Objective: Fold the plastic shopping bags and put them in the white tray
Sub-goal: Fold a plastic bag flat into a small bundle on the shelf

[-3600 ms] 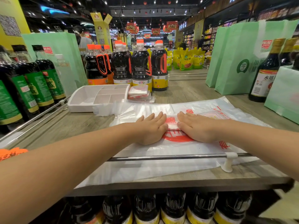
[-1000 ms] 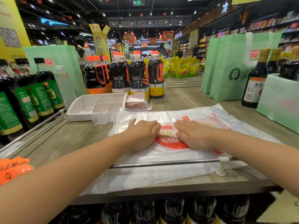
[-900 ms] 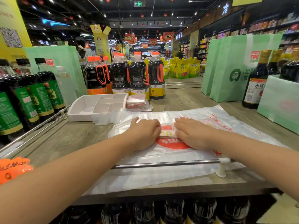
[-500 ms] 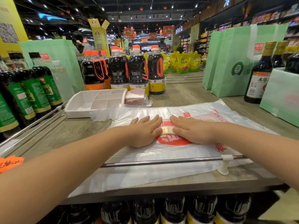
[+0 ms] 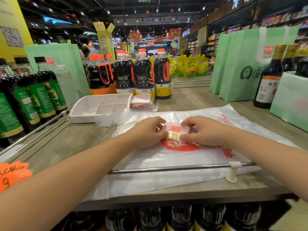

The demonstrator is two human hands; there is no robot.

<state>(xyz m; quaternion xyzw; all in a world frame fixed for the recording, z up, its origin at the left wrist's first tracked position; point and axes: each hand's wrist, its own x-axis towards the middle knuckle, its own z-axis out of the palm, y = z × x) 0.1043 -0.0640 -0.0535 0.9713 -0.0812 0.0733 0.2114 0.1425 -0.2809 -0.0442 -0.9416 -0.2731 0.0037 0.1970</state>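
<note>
Centrally, left hand (image 5: 146,131), right hand (image 5: 205,130) at edges of folded bag (image 5: 175,130)

A supermarket: the wooden display counter (image 5: 191,97) carries rows of dark sauce bottles (image 5: 143,75) at its far edge, an orange price tag (image 5: 11,172) sits at its near left corner, and beyond it stocked shelves (image 5: 213,45), yellow pouches (image 5: 191,69) and red hanging banners (image 5: 175,32) line an aisle

Lighting: bright, even, from ceiling spotlights (image 5: 157,10) far beyond the left hand (image 5: 146,132) and right hand (image 5: 205,130). Shadows beneath both are faint. Print on the folded bag (image 5: 175,130) between them is in focus. Sheen marks the flat plastic bag (image 5: 166,157) nearer than the hands. Wide-angle bowing at frame edges; smear below the right forearm.
</note>
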